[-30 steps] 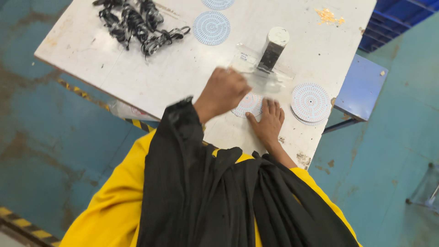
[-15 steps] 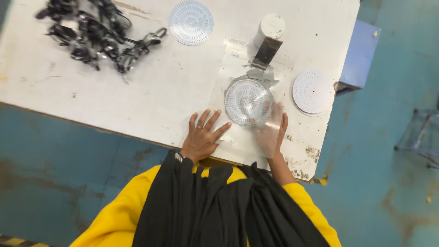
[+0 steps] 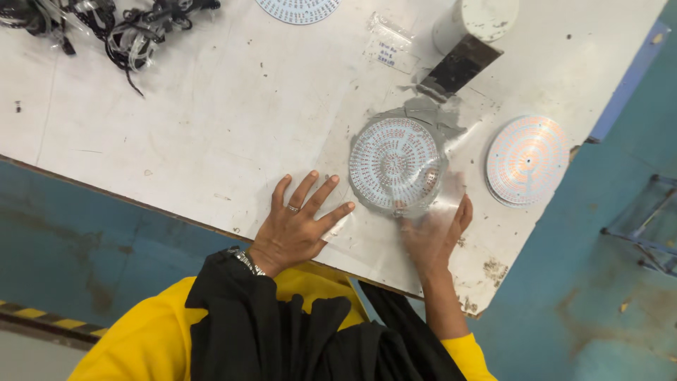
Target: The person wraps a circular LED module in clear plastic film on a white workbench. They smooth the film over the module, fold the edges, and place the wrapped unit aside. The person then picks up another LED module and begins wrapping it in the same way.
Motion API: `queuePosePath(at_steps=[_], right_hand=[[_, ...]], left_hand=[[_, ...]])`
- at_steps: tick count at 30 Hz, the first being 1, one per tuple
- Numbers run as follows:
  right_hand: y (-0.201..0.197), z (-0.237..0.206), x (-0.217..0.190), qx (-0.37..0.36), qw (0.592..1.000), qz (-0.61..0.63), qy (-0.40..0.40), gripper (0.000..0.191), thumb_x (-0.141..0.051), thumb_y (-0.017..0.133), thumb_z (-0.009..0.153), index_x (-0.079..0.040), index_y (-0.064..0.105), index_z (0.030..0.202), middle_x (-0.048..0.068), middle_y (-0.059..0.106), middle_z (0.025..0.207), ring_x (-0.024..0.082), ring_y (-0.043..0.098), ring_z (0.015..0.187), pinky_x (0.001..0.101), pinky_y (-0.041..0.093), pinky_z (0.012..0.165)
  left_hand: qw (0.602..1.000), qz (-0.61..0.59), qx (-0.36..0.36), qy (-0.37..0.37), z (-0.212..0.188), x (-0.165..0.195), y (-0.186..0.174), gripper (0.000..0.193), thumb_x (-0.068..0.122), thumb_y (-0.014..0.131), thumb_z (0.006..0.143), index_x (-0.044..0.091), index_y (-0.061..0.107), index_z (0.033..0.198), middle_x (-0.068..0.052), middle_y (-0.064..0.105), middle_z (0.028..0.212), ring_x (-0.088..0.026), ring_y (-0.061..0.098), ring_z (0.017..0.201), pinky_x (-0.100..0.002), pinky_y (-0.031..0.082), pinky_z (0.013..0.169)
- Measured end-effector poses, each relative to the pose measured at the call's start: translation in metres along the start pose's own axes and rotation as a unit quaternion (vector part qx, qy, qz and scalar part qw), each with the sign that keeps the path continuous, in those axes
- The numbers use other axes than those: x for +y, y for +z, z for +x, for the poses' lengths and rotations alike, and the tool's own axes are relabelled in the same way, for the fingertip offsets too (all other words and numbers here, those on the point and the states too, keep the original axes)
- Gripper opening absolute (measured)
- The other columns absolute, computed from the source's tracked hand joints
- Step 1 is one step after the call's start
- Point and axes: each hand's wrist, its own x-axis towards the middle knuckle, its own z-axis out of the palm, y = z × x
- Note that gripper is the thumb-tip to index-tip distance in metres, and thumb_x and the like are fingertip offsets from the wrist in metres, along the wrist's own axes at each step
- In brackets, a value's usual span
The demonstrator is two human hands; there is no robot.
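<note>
Black cable bundles (image 3: 106,28) lie at far left. The left hand (image 3: 300,222), moved off the round LED board (image 3: 395,166) since a second ago, is pressed flat, fingers spread. The uncovered board lies on clear film (image 3: 451,187); the right hand (image 3: 434,236) is flattened beside it, holding nothing. A second disc (image 3: 527,161) lies rightmost.

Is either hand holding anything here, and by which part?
Nothing is gripped. The left hand lies flat, fingers spread, on the clear plastic sheet beside the round white LED circuit board. The right hand presses flat near the board's lower edge.
</note>
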Motion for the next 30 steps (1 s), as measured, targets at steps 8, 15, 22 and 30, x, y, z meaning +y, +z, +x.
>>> queuePosePath(at_steps=[8, 15, 22, 30], right_hand=[[0.007, 0.004, -0.002, 0.013, 0.999, -0.016, 0.043, 0.088, -0.038, 0.078, 0.086, 0.007, 0.041, 0.152, 0.023, 0.042, 0.160, 0.035, 0.033, 0.152, 0.0480, 0.018, 0.123], [0.009, 0.008, -0.008, 0.057, 0.991, 0.124, 0.009, 0.095, -0.049, 0.074, 0.084, 0.005, 0.038, 0.152, 0.018, 0.036, 0.163, 0.030, 0.023, 0.156, 0.0437, 0.008, 0.125], [0.003, 0.006, -0.004, -0.014, 0.999, -0.049, 0.018, 0.071, -0.035, 0.075, 0.089, 0.000, 0.049, 0.146, 0.015, 0.033, 0.172, 0.031, 0.014, 0.163, 0.0472, 0.006, 0.128], [0.000, 0.008, 0.006, -0.010, 1.000, 0.027, 0.012, 0.075, -0.028, 0.074, 0.078, 0.006, 0.053, 0.141, 0.017, 0.037, 0.168, 0.034, 0.021, 0.161, 0.0506, 0.011, 0.126]], left_hand=[[0.999, -0.030, 0.013, 0.003, -0.001, -0.001, -0.003, 0.048, 0.037, 0.069, 0.096, 0.033, 0.061, 0.143, -0.006, 0.034, 0.163, -0.030, 0.021, 0.151, -0.061, 0.020, 0.121], [1.000, 0.009, 0.018, 0.007, -0.005, -0.003, 0.000, 0.040, 0.040, 0.067, 0.098, 0.034, 0.066, 0.137, -0.005, 0.034, 0.163, -0.030, 0.021, 0.152, -0.060, 0.020, 0.122], [1.000, 0.011, 0.019, 0.004, -0.004, -0.004, 0.001, 0.038, 0.043, 0.065, 0.099, 0.033, 0.068, 0.135, -0.005, 0.034, 0.163, -0.030, 0.021, 0.152, -0.061, 0.018, 0.122], [1.000, 0.015, 0.019, 0.007, -0.002, -0.004, -0.001, 0.038, 0.043, 0.063, 0.099, 0.034, 0.066, 0.136, -0.005, 0.034, 0.163, -0.030, 0.022, 0.151, -0.061, 0.020, 0.121]])
